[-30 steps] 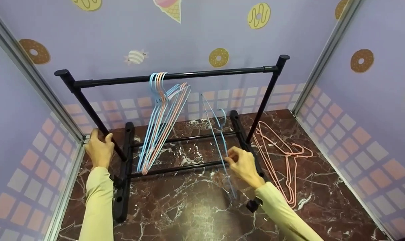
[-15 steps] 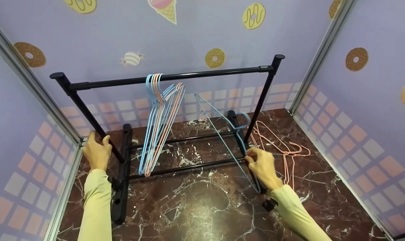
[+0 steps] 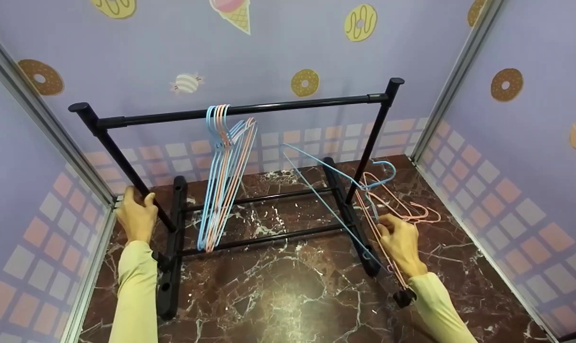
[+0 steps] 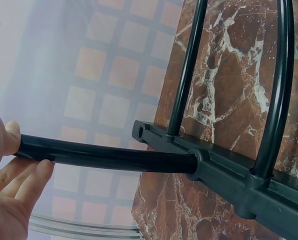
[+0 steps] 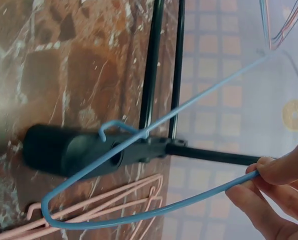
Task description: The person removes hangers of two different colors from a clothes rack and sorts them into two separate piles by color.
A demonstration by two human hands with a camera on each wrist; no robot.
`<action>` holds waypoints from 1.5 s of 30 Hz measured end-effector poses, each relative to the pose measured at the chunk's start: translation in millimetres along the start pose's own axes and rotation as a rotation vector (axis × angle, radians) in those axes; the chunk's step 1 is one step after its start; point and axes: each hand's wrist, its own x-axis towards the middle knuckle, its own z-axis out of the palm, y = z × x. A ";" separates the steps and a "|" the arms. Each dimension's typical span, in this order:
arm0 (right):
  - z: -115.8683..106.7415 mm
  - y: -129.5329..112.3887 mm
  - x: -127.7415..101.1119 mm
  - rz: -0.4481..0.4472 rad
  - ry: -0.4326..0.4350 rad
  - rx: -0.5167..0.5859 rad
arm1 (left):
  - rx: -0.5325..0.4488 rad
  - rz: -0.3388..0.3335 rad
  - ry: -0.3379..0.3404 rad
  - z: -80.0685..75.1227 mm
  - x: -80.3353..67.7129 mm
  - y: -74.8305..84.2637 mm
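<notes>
My left hand [image 3: 136, 216] holds the left post [image 3: 126, 165] of a black clothes rack low down. In the left wrist view the thumb and fingers wrap the post [image 4: 104, 156]. My right hand [image 3: 402, 243] pinches a light blue clothes hanger [image 3: 326, 166] by one sloping arm, at the rack's right foot. The hanger is tilted, its hook to the right of the right post. The right wrist view has thumb and fingertips on its blue wire [image 5: 139, 216]. Several blue and pink hangers [image 3: 219, 200] hang from the top bar [image 3: 292, 105], left of its middle.
Pink hangers [image 3: 412, 219] lie on the marble-patterned floor [image 3: 278, 295], right of the rack. The rack's right foot [image 3: 364, 252] stands beside them. Purple patterned wall panels [image 3: 264, 52] enclose the back and both sides.
My right hand has carried the blue hanger rightwards, from inside the rack to its right foot. The hanger has tilted, its hook swinging out to the right. My left hand stays on the post.
</notes>
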 end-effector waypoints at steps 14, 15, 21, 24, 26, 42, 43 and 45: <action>-18.5 26.8 -4.6 0.061 0.041 -0.006 | 0.002 0.004 0.009 -1.2 -1.3 -6.0; -20.7 29.4 -5.1 0.073 0.037 -0.004 | 0.005 0.005 0.008 -1.6 -1.3 -5.8; -35.3 44.7 -9.5 0.174 0.032 0.031 | 0.004 -0.008 -0.011 -2.0 -0.6 -2.2; -40.3 52.3 -13.0 0.238 0.044 0.065 | 0.001 -0.012 -0.013 -1.2 -0.2 -1.7; -42.6 57.3 -15.3 0.281 0.049 0.092 | 0.003 -0.015 -0.012 -0.8 -0.4 -1.6; -53.4 79.6 -26.0 0.506 0.043 0.217 | 0.025 -0.022 -0.010 1.1 1.4 -0.8; -52.6 78.8 -25.9 0.487 0.035 0.211 | 0.026 -0.019 -0.008 1.1 1.4 -0.9; -50.2 75.3 -25.2 0.438 0.014 0.198 | 0.027 -0.016 -0.001 1.1 1.0 -0.9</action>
